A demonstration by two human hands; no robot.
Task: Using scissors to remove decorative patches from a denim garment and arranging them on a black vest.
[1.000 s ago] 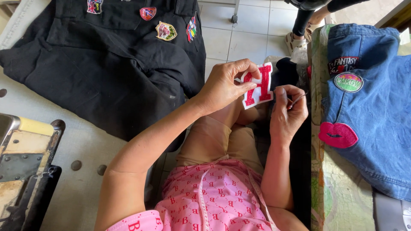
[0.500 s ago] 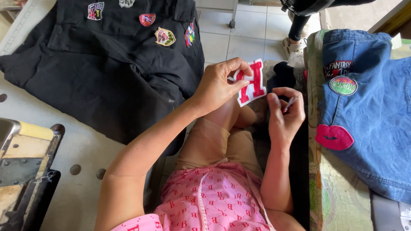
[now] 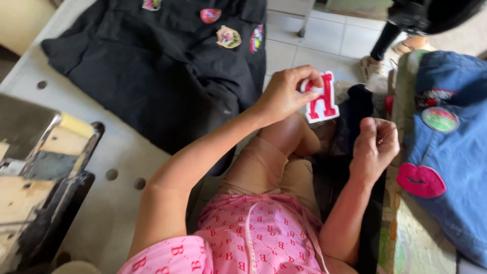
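Note:
My left hand (image 3: 285,94) pinches a red and white letter-shaped patch (image 3: 322,98) by its left edge and holds it up over my lap. My right hand (image 3: 374,146) is just below and right of the patch, fingers closed around something thin like a needle or thread; it is too small to tell which. Dark cloth (image 3: 355,109) lies under both hands on my knees.
A black garment (image 3: 167,66) with several sewn patches spreads over the pale perforated table (image 3: 116,152) at left. A blue denim garment (image 3: 451,152) with a red lips patch (image 3: 420,180) lies at right. A machine (image 3: 35,167) stands at the near left. Another person's legs (image 3: 385,40) stand beyond.
My left hand has lifted the letter patch higher and slightly apart from my right hand. The view has shifted, so the black garment and denim sit lower in the picture.

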